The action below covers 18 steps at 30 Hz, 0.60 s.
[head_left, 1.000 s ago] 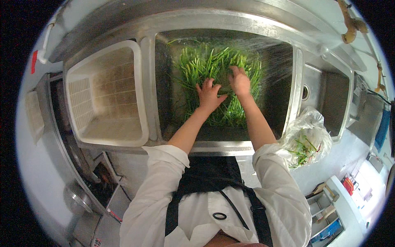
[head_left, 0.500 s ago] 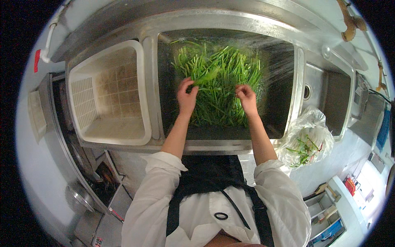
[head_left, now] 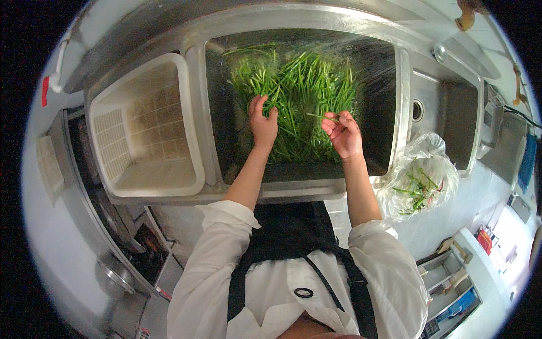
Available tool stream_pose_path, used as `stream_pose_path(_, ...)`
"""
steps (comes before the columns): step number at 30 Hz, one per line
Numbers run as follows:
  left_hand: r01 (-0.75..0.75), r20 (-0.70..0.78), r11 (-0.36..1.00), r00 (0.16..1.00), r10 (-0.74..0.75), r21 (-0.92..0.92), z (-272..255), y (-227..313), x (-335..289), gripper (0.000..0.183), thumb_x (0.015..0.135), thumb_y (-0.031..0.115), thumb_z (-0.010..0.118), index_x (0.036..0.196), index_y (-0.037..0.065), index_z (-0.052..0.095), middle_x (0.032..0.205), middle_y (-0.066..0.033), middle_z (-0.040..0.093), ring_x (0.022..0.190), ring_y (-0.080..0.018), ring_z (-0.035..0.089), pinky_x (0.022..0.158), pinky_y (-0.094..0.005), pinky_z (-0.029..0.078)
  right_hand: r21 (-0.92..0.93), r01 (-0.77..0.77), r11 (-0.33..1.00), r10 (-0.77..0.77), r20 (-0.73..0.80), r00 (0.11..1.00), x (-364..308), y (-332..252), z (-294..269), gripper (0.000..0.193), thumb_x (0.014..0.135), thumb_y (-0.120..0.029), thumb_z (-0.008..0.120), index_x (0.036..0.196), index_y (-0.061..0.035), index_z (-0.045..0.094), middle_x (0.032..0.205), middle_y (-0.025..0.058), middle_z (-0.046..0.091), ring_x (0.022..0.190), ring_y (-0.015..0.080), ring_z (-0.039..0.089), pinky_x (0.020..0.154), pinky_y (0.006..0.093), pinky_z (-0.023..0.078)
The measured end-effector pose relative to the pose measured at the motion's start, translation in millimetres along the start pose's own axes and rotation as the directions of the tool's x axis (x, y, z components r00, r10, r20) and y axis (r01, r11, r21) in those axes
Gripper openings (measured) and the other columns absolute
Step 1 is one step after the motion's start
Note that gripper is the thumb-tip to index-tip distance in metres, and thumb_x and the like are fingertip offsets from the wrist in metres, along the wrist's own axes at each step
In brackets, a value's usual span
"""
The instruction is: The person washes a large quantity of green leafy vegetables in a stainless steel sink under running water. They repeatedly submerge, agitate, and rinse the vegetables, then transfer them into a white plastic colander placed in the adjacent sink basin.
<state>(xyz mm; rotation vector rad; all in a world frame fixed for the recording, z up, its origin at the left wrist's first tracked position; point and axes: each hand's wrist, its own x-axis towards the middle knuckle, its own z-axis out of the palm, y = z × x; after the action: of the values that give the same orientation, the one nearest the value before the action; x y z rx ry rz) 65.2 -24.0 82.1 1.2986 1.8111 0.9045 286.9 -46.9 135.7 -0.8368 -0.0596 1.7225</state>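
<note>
A mass of long, thin green vegetable stems (head_left: 302, 85) lies in water in the middle sink basin (head_left: 372, 141). My left hand (head_left: 263, 121) is over the left part of the greens, its fingers apart and curved, with nothing seen between them. At the right part of the greens, my right hand (head_left: 344, 135) is turned partly palm up. It pinches a thin pale green stem (head_left: 316, 115) between thumb and fingers, and the stem's free end points left.
A white plastic basket (head_left: 195, 141) sits in the left basin. To the right is a smaller steel basin (head_left: 454, 113) with a drain. A clear plastic bag (head_left: 398, 195) holding green and reddish scraps hangs at the front edge, right of my right forearm.
My left hand has opened and let go of the leafy green it held. My right hand has turned palm up, and a thin stem now shows in its fingers.
</note>
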Motion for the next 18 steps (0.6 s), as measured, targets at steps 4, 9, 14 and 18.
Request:
stream_pose_path(4,0.024,0.001,0.999,1.000,-0.024,-0.031,-4,-23,-1,0.038,0.081,0.011,0.059,0.117,0.006,0.048,0.125,-0.0130,0.041,0.119,-0.0307,0.038,0.097,-0.0411,0.034,-0.282,0.102,0.954,-0.129,-0.081,0.988,-35,-40,13,0.004,0.083,-0.007,0.054,0.085,-0.0040,0.053,0.090,0.0168,0.061,0.079,0.0258,0.062,0.072,0.0356,0.052)
stream_pose_path(9,0.240,-0.113,0.957,0.959,-0.260,-0.166,-25,-67,8,0.041,0.081,0.010,0.060,0.119,0.007,0.047,0.123,-0.0121,0.042,0.115,-0.0286,0.041,0.094,-0.0399,0.036,-0.890,0.133,0.435,-0.630,-0.196,0.751,-134,-139,36,0.010,0.084,-0.008,0.056,0.090,-0.0010,0.054,0.085,0.0119,0.061,0.076,0.0190,0.060,0.070,0.0297,0.050)
stream_pose_path(14,0.378,-0.057,0.891,0.913,-0.403,-0.252,-26,-110,20,0.046,0.080,0.016,0.063,0.121,0.008,0.046,0.127,-0.0125,0.040,0.115,-0.0294,0.042,0.093,-0.0415,0.037,-0.985,-0.170,-0.031,-0.862,-0.059,0.503,-213,-212,-38,0.020,0.082,-0.008,0.058,0.099,0.0028,0.055,0.085,0.0113,0.060,0.074,0.0179,0.059,0.065,0.0279,0.049)
stream_pose_path(18,0.511,0.078,0.833,0.858,-0.507,-0.213,-17,-101,25,0.068,0.078,0.022,0.066,0.134,0.009,0.029,0.137,-0.0163,0.032,0.124,-0.0330,0.034,0.098,-0.0435,0.034,-0.782,-0.533,-0.321,-0.871,0.023,0.491,-205,-196,-56,0.032,0.082,-0.012,0.060,0.111,-0.0011,0.053,0.100,0.0122,0.058,0.078,0.0193,0.058,0.069,0.0301,0.050)
